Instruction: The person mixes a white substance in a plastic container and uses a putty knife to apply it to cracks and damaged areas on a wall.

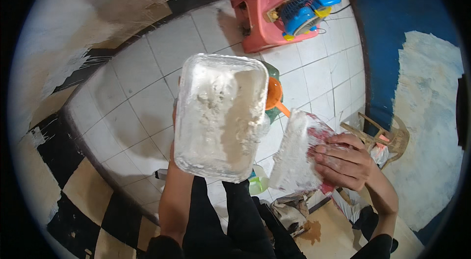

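A rectangular tub (218,116) of white paste, its rim smeared with the same paste, is held up at the centre by my left hand (174,112); most of that hand is hidden behind it. My right hand (343,161) grips a wide, flat red spreader (292,151) coated with white paste, just right of the tub. Behind the tub, an orange dipper (274,93) sits by a green container (269,69), both partly hidden. Lower down, between the tub and the spreader, is a pale green plastic container (258,185).
A pink stool (252,11) holds a blue fan (301,18) on the tiled floor (127,136). A plastic chair (397,139) stands at right by a blue, white-patched wall (382,23). Checkered wall (88,185) borders the left. Crumpled material (287,215) lies below right.
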`<state>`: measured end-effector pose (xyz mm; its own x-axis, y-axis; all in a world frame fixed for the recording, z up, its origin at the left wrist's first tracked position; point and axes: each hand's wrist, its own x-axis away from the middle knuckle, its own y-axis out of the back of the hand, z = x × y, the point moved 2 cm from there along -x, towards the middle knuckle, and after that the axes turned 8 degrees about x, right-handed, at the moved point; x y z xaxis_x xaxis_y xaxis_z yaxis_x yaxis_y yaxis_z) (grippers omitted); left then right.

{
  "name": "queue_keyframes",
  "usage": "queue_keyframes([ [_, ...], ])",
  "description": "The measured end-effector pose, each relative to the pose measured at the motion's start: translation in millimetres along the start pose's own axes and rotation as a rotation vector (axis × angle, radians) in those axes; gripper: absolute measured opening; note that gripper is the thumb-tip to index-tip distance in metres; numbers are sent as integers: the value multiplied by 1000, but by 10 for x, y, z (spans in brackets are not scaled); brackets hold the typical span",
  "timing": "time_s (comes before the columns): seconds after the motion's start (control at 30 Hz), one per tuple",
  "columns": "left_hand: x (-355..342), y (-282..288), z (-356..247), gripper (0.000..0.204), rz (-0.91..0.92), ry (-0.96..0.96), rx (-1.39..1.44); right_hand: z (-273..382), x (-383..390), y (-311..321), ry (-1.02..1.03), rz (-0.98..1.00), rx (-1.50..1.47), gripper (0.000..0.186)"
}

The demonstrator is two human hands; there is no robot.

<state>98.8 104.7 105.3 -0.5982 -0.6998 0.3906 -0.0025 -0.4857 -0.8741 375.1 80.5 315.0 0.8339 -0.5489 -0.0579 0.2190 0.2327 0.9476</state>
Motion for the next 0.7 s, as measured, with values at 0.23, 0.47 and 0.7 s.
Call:
queue_keyframes([
  [0.23,-315,95,-5,54,35,-28,-64,174,-31,-273,-1066,-512,-800,19],
  [0.47,-221,224,57,55,2,-31,-60,64,-606,-921,-1179,-764,-1199,30],
  [0.7,-46,242,89,55,-22,-16,-56,24,-508,-1075,-1195,-721,-1174,30],
])
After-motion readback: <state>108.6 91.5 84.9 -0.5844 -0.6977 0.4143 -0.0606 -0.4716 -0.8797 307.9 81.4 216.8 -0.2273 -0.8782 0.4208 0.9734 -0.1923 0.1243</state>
